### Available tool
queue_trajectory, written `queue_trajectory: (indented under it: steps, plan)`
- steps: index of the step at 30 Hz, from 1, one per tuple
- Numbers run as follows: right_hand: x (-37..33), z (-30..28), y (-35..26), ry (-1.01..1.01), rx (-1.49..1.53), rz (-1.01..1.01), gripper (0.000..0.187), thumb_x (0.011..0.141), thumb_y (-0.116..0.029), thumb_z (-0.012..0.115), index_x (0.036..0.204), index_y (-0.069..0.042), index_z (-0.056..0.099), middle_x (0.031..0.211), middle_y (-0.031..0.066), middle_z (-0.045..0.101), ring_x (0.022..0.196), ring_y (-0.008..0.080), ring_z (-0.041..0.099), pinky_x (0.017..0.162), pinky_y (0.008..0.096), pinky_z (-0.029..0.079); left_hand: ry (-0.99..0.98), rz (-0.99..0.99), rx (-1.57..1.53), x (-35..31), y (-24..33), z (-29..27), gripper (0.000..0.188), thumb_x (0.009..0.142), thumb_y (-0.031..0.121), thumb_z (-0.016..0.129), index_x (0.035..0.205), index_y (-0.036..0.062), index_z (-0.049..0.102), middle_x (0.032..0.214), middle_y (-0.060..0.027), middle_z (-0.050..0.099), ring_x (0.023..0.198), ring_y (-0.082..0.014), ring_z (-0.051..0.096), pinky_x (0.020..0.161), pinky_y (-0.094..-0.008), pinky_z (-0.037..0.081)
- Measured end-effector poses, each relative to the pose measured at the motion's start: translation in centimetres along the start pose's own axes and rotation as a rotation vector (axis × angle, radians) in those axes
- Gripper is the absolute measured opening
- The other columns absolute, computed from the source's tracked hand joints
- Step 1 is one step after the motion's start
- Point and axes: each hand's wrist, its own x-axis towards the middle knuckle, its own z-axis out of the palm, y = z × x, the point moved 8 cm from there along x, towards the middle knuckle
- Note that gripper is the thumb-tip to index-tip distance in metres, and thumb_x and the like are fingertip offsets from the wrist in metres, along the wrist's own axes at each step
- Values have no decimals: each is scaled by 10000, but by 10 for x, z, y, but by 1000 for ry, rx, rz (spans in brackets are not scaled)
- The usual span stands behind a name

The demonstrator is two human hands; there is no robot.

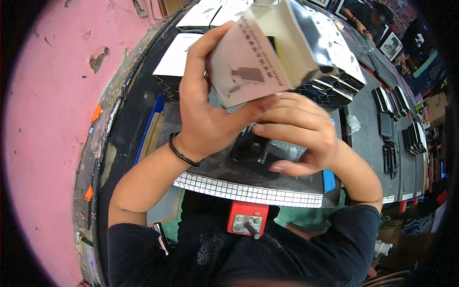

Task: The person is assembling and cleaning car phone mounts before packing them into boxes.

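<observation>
Box (251, 67) at close-set, curled hands (203, 115) (306, 126)

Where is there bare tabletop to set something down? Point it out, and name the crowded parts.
Narrow patch: dark table, between the ruler strip and left hand. Another: right-hand worktop, left of the black devices, below the clear plastic. Crowded: the far side, under white boxes; near middle, where a black item lies.

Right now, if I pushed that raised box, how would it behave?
The raised box probably isn't heavy, as the left hand holds it aloft. Its flat faces make rolling unlikely. Its card-like walls look fairly stiff, but might dent.
</observation>
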Motion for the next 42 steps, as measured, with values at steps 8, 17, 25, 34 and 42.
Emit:
queue_trajectory:
  steps: [8, 17, 25, 34, 42]
  plan:
    - [-48, 10, -4, 8, 33, -121, 388, 814, -383, 931, 980, -46, 834, 1049, 125, 806, 975, 303, 797, 806, 387, 614, -81, 9, 62, -9, -14, 13, 1030, 854, 227, 963, 1630, 20, 319, 1527, -141, 498, 1404, -228, 560, 1106, -362, 553]
    - [-51, 46, 14, -132, 216, 608, 523, 807, -250, 930, 1201, 10, 705, 1085, 171, 683, 1008, 388, 694, 901, 440, 576, -77, -28, 163, -16, -23, 20, 963, 793, 219, 992, 1556, 34, 434, 1475, -151, 554, 1360, -256, 587, 1140, -385, 506]
    - [-41, 68, 19, -387, 281, 787, 665, 820, -239, 883, 1341, 56, 592, 1174, 272, 672, 1122, 455, 681, 967, 513, 557, -44, -80, 336, -17, -32, 25, 912, 778, 166, 983, 1535, 38, 491, 1425, -147, 591, 1321, -272, 617, 1117, -410, 518]
    - [-32, 16, 3, 43, 889, 751, 572, 815, -7, 907, 1255, -45, 542, 1048, 117, 782, 1027, 219, 781, 916, 377, 603, -54, -98, 412, -16, -31, 22, 868, 741, 151, 980, 1499, 73, 565, 1372, -150, 613, 1284, -314, 627, 1090, -428, 524]
    - [-58, -31, 32, 829, 911, 571, 375, 1034, -113, 778, 1372, -23, 640, 1245, 101, 776, 1117, 163, 742, 971, 344, 595, -72, -9, 480, -16, -18, 30, 901, 729, 177, 997, 1508, 69, 556, 1400, -166, 608, 1295, -332, 625, 1096, -445, 524]
